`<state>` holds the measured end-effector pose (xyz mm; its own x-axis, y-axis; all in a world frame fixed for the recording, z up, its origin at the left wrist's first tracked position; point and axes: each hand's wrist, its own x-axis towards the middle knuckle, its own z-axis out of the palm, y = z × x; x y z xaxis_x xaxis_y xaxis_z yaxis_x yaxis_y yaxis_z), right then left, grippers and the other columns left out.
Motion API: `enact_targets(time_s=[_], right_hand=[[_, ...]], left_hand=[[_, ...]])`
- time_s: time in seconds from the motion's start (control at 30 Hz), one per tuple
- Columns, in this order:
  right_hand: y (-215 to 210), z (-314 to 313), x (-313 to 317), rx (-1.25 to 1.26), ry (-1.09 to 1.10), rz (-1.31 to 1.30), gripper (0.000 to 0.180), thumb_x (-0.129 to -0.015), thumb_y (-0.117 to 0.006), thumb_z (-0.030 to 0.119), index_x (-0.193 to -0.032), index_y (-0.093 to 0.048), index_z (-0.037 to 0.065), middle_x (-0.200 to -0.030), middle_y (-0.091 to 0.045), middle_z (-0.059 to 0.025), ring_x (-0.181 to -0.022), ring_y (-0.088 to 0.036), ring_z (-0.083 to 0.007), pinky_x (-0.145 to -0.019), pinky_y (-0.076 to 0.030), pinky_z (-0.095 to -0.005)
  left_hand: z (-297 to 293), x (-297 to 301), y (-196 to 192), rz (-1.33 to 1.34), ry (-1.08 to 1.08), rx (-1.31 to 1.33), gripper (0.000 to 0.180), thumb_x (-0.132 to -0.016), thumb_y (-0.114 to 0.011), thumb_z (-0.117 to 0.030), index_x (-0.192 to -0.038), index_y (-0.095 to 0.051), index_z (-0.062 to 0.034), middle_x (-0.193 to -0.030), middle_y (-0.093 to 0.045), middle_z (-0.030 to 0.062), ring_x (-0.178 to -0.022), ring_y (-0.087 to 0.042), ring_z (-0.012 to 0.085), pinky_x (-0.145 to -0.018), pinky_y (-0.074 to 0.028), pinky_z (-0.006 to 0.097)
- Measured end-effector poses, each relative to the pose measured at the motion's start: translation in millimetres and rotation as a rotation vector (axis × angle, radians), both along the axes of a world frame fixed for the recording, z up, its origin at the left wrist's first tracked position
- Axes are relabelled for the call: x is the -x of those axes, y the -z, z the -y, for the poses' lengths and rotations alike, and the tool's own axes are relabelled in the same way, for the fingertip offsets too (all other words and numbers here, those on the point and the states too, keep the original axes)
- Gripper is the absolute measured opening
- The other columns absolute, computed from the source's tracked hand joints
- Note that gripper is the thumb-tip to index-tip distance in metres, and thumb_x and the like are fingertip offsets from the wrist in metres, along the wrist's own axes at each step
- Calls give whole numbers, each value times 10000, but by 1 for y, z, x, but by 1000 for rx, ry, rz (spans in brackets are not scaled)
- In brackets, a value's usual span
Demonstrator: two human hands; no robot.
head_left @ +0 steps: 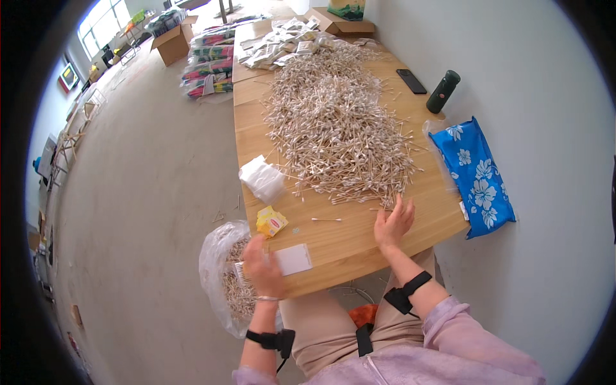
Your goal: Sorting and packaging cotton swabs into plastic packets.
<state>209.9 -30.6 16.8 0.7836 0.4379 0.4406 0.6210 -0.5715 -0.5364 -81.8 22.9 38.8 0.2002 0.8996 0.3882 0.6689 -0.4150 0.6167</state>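
Over the table's left front edge is my left hand (pixel 262 269), slightly smeared, with its fingers curled round a small neat bundle of cotton swabs (pixel 242 274). Below it a clear plastic bag (pixel 215 256) bulges with more swabs. Beside that hand lies a white card (pixel 294 259) on the wood. My right hand (pixel 394 224) has its fingers apart at the near edge of a large heap of loose cotton swabs (pixel 340 128); no held swab shows in it. A single swab (pixel 326 219) lies between my hands.
On the wooden table (pixel 346 250) are yellow cards (pixel 271 221), a stack of clear plastic bags (pixel 262 179), a black phone (pixel 411 81), a dark green bottle (pixel 443 92) and white packets (pixel 282 42). A blue flowered pack (pixel 478 176) overhangs the right edge beside the wall.
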Motion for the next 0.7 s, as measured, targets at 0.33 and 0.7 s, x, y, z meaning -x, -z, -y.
enact_targets(time_s=[0.33, 0.7], right_hand=[[5, 1, 64, 149, -607, -2, 430, -810, -569, 135, -1229, -510, 57, -1338, -434, -153, -1271, -343, -382, -1073, -261, -524], [7, -35, -3, 98, -748, 124, 392, -808, -532, 77, -1199, -554, 51, -1236, -535, -129, -1215, -428, -310, -1060, -314, -437]], left_hand=[[9, -90, 22, -108, 270, -10, 254, -814, -619, -40, -1068, -628, -51, -1148, -563, 120, -1099, -518, 314, -947, -417, 418], [3, -97, 1, -116, 199, -3, 413, -726, -708, -41, -1119, -581, -53, -1229, -490, 149, -1156, -450, 343, -982, -390, 423]])
